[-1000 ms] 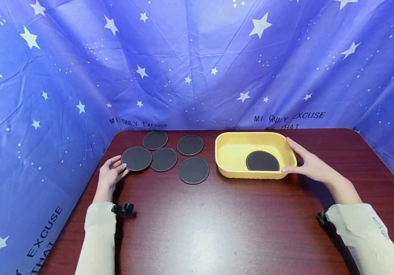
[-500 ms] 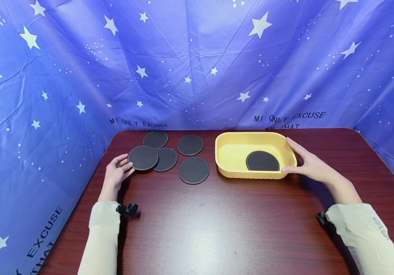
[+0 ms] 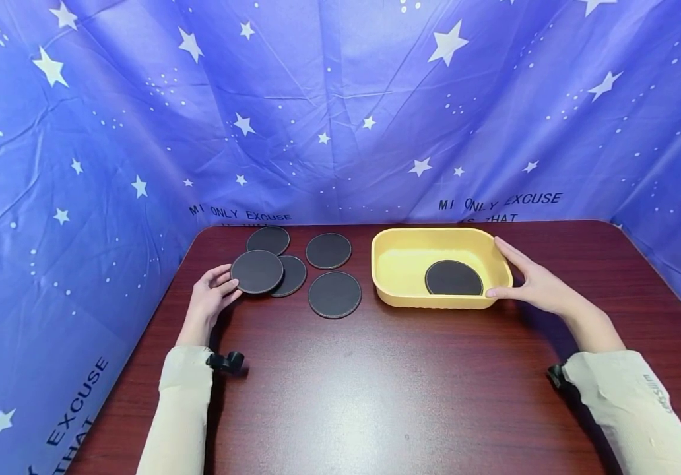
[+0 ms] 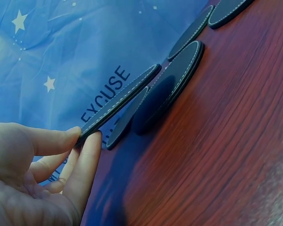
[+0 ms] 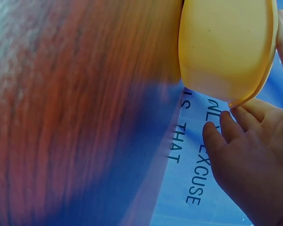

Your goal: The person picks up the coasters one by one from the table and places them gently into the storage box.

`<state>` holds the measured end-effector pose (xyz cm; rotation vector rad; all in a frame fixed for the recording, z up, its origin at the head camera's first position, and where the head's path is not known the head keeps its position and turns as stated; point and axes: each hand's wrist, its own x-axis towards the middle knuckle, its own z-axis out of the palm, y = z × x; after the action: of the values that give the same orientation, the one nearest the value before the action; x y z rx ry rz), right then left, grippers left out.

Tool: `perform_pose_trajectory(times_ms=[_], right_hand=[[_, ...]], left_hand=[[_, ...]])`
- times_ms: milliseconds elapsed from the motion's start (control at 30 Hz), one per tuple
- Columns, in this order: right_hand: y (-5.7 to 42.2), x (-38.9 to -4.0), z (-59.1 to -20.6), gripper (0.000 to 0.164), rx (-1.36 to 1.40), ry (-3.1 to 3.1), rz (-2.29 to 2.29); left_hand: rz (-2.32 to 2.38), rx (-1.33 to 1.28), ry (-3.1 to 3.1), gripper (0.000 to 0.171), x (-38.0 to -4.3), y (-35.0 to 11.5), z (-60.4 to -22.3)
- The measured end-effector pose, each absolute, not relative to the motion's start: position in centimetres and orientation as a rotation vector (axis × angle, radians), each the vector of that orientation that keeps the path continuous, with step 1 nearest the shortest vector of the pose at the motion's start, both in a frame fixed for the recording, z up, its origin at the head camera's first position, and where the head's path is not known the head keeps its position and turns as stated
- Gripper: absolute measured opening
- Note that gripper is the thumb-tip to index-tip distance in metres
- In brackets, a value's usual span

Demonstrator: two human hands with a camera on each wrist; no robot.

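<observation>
My left hand [image 3: 210, 298] pinches a round black coaster [image 3: 257, 271] by its left edge between thumb and fingers. In the left wrist view this held coaster [image 4: 120, 102] is tilted and raised over the others, its pale stitched border showing. It partly covers another coaster [image 3: 294, 277] in the head view, and overlaps the lower edge of one behind it [image 3: 268, 240]. At the right, my right hand [image 3: 539, 287] grips the end of a yellow plastic bin [image 3: 423, 301], thumb at the near rim and fingers on the far side. Inside the bin lies one coaster [image 3: 454, 278], its lower edge hidden by the front wall.
Two more coasters, a far one [image 3: 328, 251] and a nearer one [image 3: 335, 295], lie between the left group and the bin. Everything stands on a dark red wood-grain table [image 3: 340, 382]. A blue star-printed cloth [image 3: 328, 119] hangs along the back and sides.
The left hand has carried its coaster to the right, from beside the neighbouring coaster to partly over it. The right hand and the bin have stayed in place.
</observation>
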<state>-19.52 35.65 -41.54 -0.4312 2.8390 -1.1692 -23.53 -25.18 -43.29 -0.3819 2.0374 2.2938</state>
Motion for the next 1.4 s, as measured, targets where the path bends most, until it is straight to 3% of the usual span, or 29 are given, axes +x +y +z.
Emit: perform_pose_trajectory(times_ms=[1400], right_hand=[[35.6,-19.3,-41.9,0.103,-0.451,2.785,-1.264]], left_hand=[[2.229,-0.186,1.995,0.056,-23.9,-20.1,-43.1]])
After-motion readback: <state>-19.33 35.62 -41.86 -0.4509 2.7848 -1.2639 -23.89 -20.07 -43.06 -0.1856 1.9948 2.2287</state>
